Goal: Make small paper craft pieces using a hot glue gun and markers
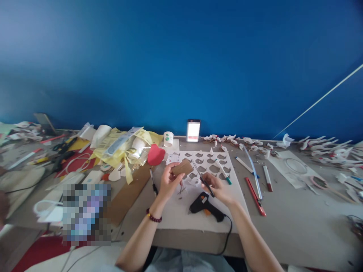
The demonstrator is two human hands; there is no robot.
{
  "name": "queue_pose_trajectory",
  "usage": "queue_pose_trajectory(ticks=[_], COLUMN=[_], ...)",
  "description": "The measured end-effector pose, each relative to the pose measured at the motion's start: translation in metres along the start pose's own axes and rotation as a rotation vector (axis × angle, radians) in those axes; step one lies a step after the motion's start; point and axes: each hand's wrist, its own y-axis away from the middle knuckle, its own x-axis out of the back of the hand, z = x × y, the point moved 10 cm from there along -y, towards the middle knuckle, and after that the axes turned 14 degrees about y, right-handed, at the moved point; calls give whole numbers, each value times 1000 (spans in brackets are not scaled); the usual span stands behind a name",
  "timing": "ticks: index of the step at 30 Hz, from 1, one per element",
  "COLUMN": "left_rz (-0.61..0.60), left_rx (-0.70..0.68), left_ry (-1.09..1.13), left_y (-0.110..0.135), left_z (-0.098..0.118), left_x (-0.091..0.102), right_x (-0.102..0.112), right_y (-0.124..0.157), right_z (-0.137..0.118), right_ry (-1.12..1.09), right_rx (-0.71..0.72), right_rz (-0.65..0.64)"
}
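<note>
tabletop (297, 223), cardboard piece (183, 167) in left hand (167, 183)

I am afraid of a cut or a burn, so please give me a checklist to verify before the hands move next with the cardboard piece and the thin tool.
1. Grip of left hand on brown cardboard piece: ok.
2. Grip of right hand on thin dark tool: ok.
3. Tool's far end clear of the left fingers: cannot tell; it lies close to the cardboard.
4. Place of glue gun on white board: probably not ok, just under the right hand.
5. Glue gun hot: cannot tell.
6. Its cord: not ok, hangs beside the right forearm.
</note>
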Motion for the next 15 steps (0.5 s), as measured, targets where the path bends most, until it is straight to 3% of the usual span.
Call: queue_pose_trajectory(ticks=[15], left_rz=[12], left_rx=[-10], left_ry=[2], left_y=[1], left_z=[2], left_x=[-4], right_x=[-6], right_y=[-2], right_z=[7], right_ry=[32], right_rx=[-8], right_rz=[-24])
